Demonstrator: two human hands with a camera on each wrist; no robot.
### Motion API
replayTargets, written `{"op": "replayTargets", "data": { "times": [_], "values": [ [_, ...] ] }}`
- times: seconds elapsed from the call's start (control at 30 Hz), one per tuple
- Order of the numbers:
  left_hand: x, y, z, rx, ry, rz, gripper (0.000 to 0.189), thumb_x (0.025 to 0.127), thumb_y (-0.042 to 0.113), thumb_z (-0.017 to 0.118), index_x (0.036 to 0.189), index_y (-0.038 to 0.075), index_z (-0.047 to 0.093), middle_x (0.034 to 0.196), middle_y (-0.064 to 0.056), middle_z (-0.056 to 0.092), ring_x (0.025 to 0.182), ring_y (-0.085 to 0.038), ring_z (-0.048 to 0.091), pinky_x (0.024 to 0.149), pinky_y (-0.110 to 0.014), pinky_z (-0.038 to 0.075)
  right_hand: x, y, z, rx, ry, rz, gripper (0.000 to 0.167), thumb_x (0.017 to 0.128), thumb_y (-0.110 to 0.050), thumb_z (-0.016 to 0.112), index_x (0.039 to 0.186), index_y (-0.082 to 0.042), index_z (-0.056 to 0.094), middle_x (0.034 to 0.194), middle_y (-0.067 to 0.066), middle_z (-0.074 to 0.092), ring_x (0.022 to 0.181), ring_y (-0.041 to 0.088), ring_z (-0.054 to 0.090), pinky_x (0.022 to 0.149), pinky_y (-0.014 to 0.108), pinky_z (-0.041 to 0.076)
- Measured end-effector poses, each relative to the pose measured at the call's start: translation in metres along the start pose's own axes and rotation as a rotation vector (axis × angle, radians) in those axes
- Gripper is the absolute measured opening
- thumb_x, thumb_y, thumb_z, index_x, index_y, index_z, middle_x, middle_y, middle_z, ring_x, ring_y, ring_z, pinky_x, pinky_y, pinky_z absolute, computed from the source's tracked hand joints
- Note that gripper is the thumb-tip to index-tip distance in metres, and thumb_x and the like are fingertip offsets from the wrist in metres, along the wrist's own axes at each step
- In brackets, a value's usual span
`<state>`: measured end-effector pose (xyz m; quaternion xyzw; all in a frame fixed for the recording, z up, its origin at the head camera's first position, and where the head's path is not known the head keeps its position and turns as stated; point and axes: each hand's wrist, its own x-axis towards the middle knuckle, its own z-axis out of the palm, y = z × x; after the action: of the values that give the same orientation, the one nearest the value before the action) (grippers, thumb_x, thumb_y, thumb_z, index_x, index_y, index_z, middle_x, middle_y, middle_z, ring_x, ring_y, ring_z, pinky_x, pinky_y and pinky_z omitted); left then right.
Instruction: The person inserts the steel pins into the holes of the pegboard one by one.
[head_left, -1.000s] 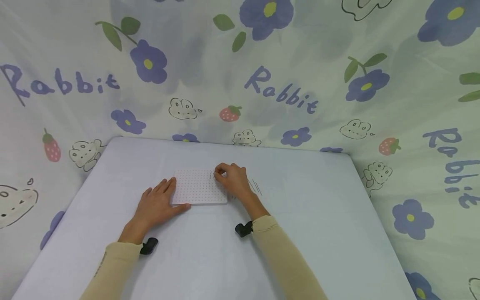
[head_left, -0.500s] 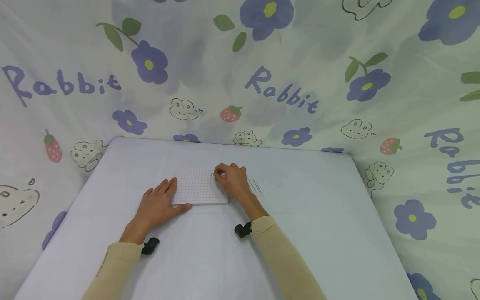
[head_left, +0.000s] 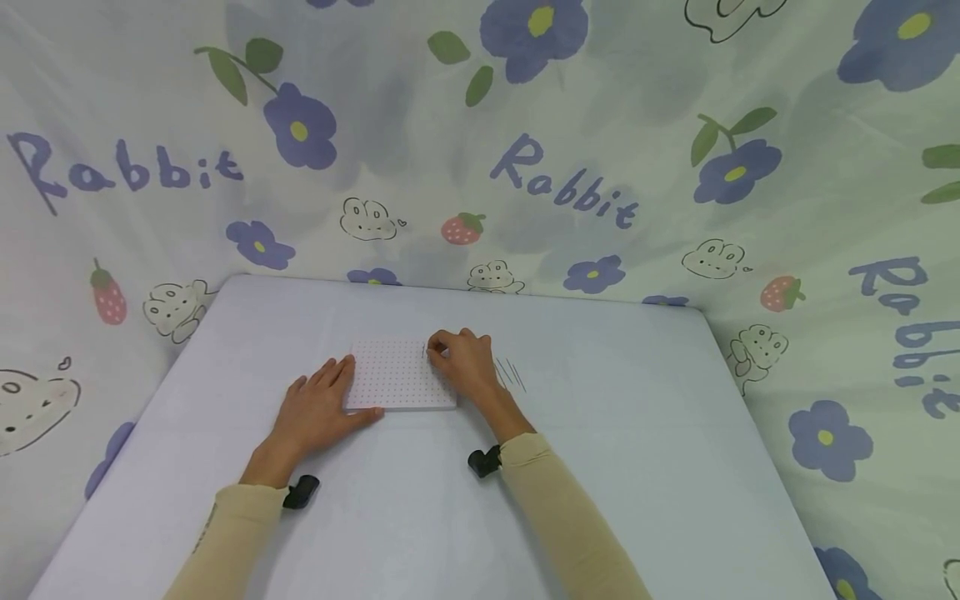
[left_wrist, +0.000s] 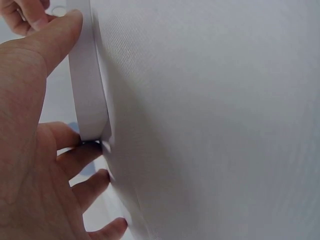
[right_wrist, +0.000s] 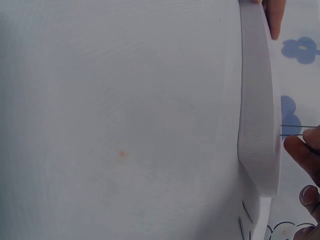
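Observation:
A white board [head_left: 390, 375] dotted with rows of small holes lies on the table. Around its near left corner my left hand [head_left: 317, 408] rests with fingers spread, fingertips against the left side and thumb [left_wrist: 65, 30] along the front side. Over the far right part of the board, my right hand [head_left: 467, 364] pinches a thin dark stick [right_wrist: 291, 135] between thumb and forefinger. Beside that one, another thin dark stick [right_wrist: 295, 126] stands up from the board in the right wrist view. My right fingers hide part of the held stick.
Several loose thin dark sticks [head_left: 512, 375] lie on the white tabletop [head_left: 600, 467] right of the board. Behind the table hangs a patterned cloth [head_left: 420, 125] with flowers and rabbits. Each wrist wears a small black camera [head_left: 302, 492].
My right fingers have come slightly lower at the same spot on the board, still pinching the stick. My left hand and the board keep their places.

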<state>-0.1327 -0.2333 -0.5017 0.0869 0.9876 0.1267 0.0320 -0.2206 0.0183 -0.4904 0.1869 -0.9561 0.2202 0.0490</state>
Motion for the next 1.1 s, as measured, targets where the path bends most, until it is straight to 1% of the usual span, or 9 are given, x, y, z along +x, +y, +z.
{"op": "replayTargets", "data": {
  "times": [0.2,0.4,0.57,0.63,0.7,0.8,0.87,0.97,1.1],
  "values": [
    [0.000,0.002,-0.001,-0.001,0.009,0.009,0.111,0.085,0.075,0.059,0.155,-0.006,0.028,0.159,-0.025,0.033,0.146,-0.046,0.028,0.110,-0.072,0.022,-0.001,-0.001,0.000,0.002,0.010,0.005,0.015,0.099,-0.036,0.064,0.105,-0.027,0.074,0.096,-0.014,0.075,0.085,0.009,0.057,0.084,0.039,0.040],
    [0.001,0.003,-0.001,0.004,0.003,0.008,0.111,0.086,0.075,0.058,0.156,-0.005,0.027,0.159,-0.025,0.032,0.146,-0.046,0.028,0.111,-0.072,0.022,-0.002,0.000,0.000,-0.009,0.015,0.013,0.014,0.099,-0.035,0.064,0.105,-0.026,0.074,0.096,-0.014,0.075,0.085,0.009,0.057,0.083,0.039,0.040],
    [0.002,0.004,-0.001,0.007,-0.002,0.013,0.111,0.085,0.075,0.058,0.155,-0.006,0.028,0.160,-0.025,0.032,0.146,-0.046,0.028,0.111,-0.072,0.022,-0.003,0.002,0.001,0.026,0.015,0.036,0.015,0.098,-0.036,0.065,0.105,-0.026,0.075,0.095,-0.015,0.075,0.086,0.010,0.057,0.085,0.040,0.040],
    [0.003,0.003,-0.001,0.008,-0.008,0.014,0.112,0.085,0.076,0.058,0.155,-0.006,0.027,0.160,-0.025,0.032,0.146,-0.046,0.028,0.111,-0.072,0.022,-0.004,0.004,0.000,0.079,0.008,0.057,0.015,0.098,-0.036,0.066,0.105,-0.026,0.075,0.096,-0.015,0.074,0.090,0.010,0.059,0.091,0.042,0.041],
    [0.003,0.002,0.000,0.006,-0.012,0.013,0.112,0.085,0.076,0.058,0.156,-0.006,0.027,0.160,-0.025,0.031,0.147,-0.046,0.027,0.111,-0.072,0.021,-0.005,0.005,-0.002,0.186,-0.010,0.078,0.015,0.097,-0.034,0.068,0.105,-0.024,0.075,0.098,-0.013,0.074,0.096,0.011,0.062,0.097,0.041,0.044],
    [0.003,0.001,0.001,0.000,-0.012,0.007,0.112,0.085,0.076,0.058,0.156,-0.006,0.026,0.160,-0.025,0.031,0.147,-0.046,0.027,0.111,-0.072,0.021,-0.008,0.008,-0.006,0.355,-0.027,0.104,0.015,0.096,-0.032,0.070,0.107,-0.022,0.073,0.100,-0.012,0.071,0.102,0.011,0.063,0.100,0.038,0.048],
    [0.002,0.001,0.002,-0.002,-0.007,0.005,0.112,0.085,0.076,0.058,0.156,-0.005,0.027,0.160,-0.025,0.031,0.147,-0.046,0.027,0.111,-0.072,0.020,-0.012,0.011,-0.011,0.455,-0.035,0.114,0.016,0.097,-0.030,0.070,0.109,-0.019,0.072,0.101,-0.009,0.070,0.104,0.011,0.063,0.098,0.034,0.050],
    [0.001,0.001,0.001,-0.001,-0.002,0.006,0.112,0.085,0.076,0.058,0.156,-0.005,0.027,0.160,-0.025,0.031,0.147,-0.046,0.027,0.111,-0.072,0.021,-0.021,0.019,-0.019,0.511,-0.025,0.133,0.018,0.097,-0.031,0.069,0.111,-0.019,0.072,0.102,-0.009,0.069,0.103,0.011,0.062,0.097,0.033,0.051],
    [0.001,0.001,0.000,-0.006,0.002,0.010,0.111,0.086,0.075,0.059,0.156,-0.006,0.027,0.160,-0.025,0.031,0.147,-0.046,0.026,0.112,-0.071,0.020,-0.032,0.037,-0.031,0.539,0.012,0.166,0.020,0.096,-0.028,0.070,0.111,-0.016,0.072,0.101,-0.005,0.069,0.101,0.015,0.061,0.096,0.035,0.050]
  ]
}}
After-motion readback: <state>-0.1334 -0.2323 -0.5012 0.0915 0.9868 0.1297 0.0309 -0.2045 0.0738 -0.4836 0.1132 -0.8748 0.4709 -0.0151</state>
